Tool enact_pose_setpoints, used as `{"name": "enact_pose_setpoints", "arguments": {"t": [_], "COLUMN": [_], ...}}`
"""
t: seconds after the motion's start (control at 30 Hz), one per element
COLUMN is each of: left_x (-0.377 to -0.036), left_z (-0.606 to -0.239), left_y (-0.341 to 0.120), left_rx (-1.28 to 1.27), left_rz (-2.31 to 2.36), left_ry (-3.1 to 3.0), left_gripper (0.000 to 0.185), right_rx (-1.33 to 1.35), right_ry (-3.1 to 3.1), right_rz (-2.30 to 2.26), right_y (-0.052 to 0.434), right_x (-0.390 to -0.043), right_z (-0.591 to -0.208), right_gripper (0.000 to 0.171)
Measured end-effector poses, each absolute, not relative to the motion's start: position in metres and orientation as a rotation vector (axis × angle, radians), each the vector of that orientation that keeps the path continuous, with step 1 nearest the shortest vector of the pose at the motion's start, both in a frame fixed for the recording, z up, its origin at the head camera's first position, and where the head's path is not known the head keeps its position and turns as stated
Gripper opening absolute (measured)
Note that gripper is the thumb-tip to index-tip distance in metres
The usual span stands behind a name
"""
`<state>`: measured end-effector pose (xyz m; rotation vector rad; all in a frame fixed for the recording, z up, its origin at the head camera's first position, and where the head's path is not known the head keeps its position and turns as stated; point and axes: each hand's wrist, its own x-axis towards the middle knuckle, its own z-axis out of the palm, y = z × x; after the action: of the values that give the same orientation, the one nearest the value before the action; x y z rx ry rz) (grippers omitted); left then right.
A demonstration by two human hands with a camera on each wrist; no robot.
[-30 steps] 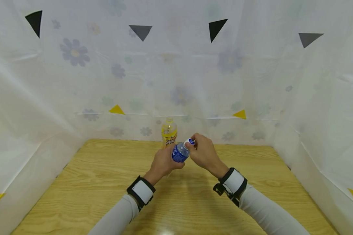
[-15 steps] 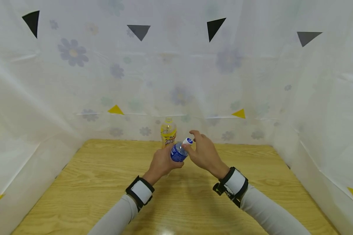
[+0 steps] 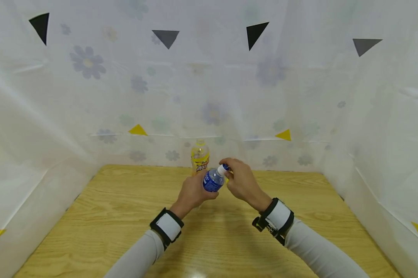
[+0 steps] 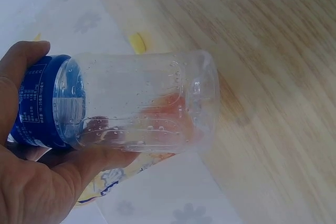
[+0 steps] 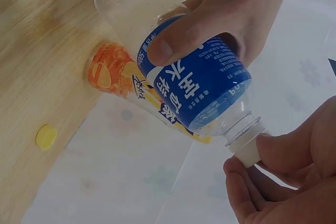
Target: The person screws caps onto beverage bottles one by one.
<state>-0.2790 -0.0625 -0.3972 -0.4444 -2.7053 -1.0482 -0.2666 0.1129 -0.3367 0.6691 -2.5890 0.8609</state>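
Note:
My left hand (image 3: 193,191) grips a clear plastic drink bottle (image 5: 197,80) round its blue label, holding it tilted above the table with its neck toward my right hand (image 3: 243,182). Thumb and fingers of that right hand pinch the white bottle cap (image 5: 248,148), which sits at the bottle's neck. In the left wrist view, the bottle's see-through lower part (image 4: 142,100) shows droplets inside. Just behind the left hand stands an uncapped bottle with a yellow label (image 3: 199,157), its lower part hidden by that hand in the head view.
A yellow bottle cap (image 5: 46,137) lies on the wooden table (image 3: 125,216), close to the yellow-labelled bottle. White sheeting (image 3: 209,88) with flower prints and triangle marks walls the table at the back and on both sides.
Half a second ago my right index finger was lifted off the white cap; now it is curled onto the cap again. The left hand and both bottles hold nearly the same places.

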Motion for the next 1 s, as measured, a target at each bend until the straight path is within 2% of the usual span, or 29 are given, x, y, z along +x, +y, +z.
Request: {"name": "enact_pose_setpoints", "arguments": {"t": [0.57, 1.0], "left_x": [-0.28, -0.2791], "left_z": [-0.3985, -0.3991], "left_y": [-0.0603, -0.0612], "left_rx": [-0.441, -0.468], "left_rz": [-1.043, -1.032], "left_ry": [-2.696, -2.681], "left_gripper": [0.068, 0.065], "right_rx": [0.645, 0.583], "right_ry": [-2.551, -2.58], "right_rz": [0.851, 0.829], "right_y": [0.1132, 0.1129], "right_x": [-0.2657, -0.2693], "right_z": [-0.3377, -0.3393], "right_gripper": [0.029, 0.011]}}
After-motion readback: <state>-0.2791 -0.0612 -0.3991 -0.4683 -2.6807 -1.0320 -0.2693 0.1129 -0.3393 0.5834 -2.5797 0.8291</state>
